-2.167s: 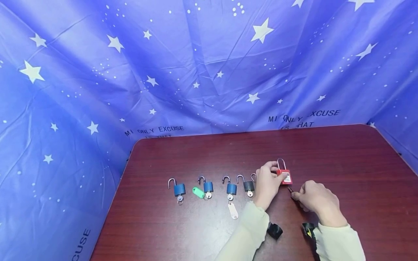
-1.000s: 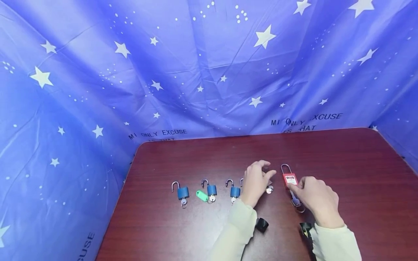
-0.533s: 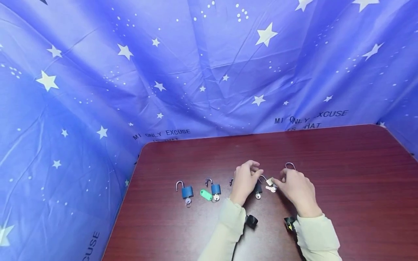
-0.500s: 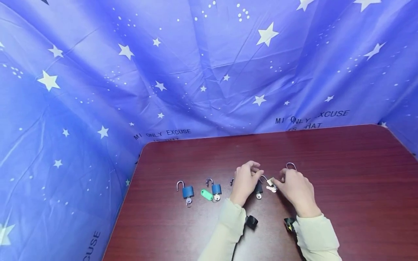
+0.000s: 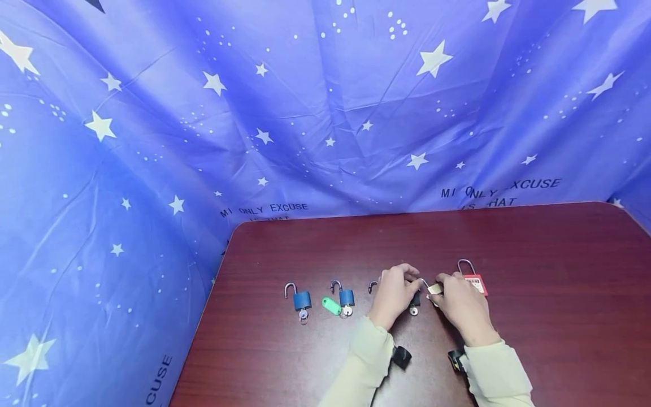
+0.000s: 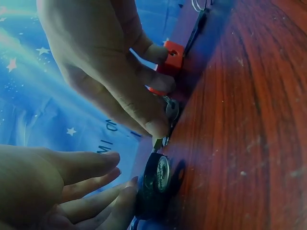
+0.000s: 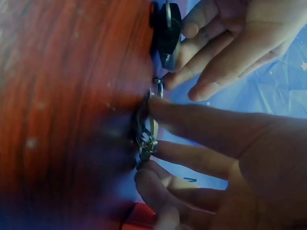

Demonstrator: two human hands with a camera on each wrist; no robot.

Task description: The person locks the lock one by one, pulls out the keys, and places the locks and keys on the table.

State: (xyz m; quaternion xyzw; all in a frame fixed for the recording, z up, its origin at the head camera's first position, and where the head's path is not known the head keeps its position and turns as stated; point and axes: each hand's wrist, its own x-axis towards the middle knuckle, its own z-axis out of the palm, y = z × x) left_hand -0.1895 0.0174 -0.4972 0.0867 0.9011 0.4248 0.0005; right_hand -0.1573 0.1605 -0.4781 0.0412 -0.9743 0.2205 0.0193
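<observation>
My right hand (image 5: 463, 308) pinches a small brass padlock (image 5: 435, 289) between thumb and fingers, low over the table. Its shackle points up and left, and keys hang beside it in the right wrist view. Beside it, my left hand (image 5: 394, 294) has its fingers loosely extended, fingertips right at the black padlock (image 6: 151, 184), whose key (image 5: 414, 311) shows below the hand. Behind the right hand lies a red padlock (image 5: 480, 281), partly hidden, with its shackle up and a white label.
Two blue padlocks (image 5: 302, 301) with raised shackles and keys in them lie at the left. A green key tag (image 5: 332, 306) is beside the second. A further shackle (image 5: 372, 286) pokes out behind my left hand. The brown table (image 5: 264, 362) meets a starry blue curtain (image 5: 325, 113).
Both hands have left the red padlock, which earlier was held and keyed, and moved left. My right hand has taken hold of the brass padlock; my left has come to the black one.
</observation>
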